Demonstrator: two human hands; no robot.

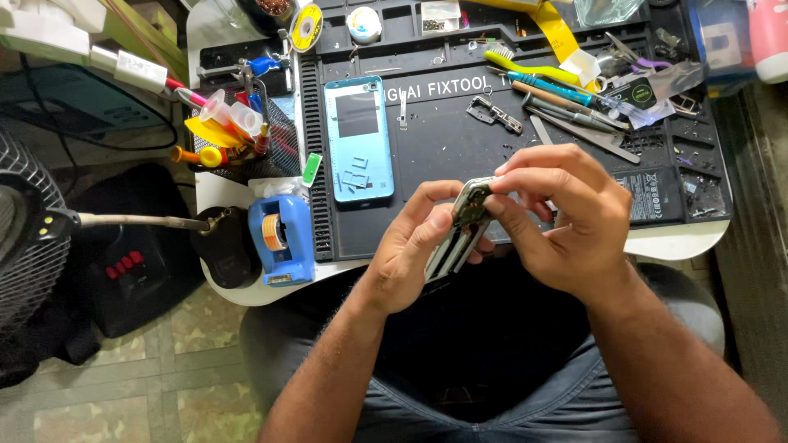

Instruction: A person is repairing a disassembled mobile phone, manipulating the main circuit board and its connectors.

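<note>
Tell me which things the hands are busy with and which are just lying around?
In use:
opened phone, gripped by the left hand
right hand, pinching at its top end

Lying about:
light blue back cover on the black work mat
blue tape dispenser
flat black battery
tweezers and picks

It was a small phone-repair workbench; a black repair mat (427,131) with moulded compartments covered the white table (681,239); tweezers and screwdrivers (566,102) lay scattered over it, beside a pale blue phone back cover (358,139), a flat battery (657,195), a blue tape dispenser (281,238) and a mesh tool holder (246,139); a fan (25,238) stood on the tiled floor.
</note>
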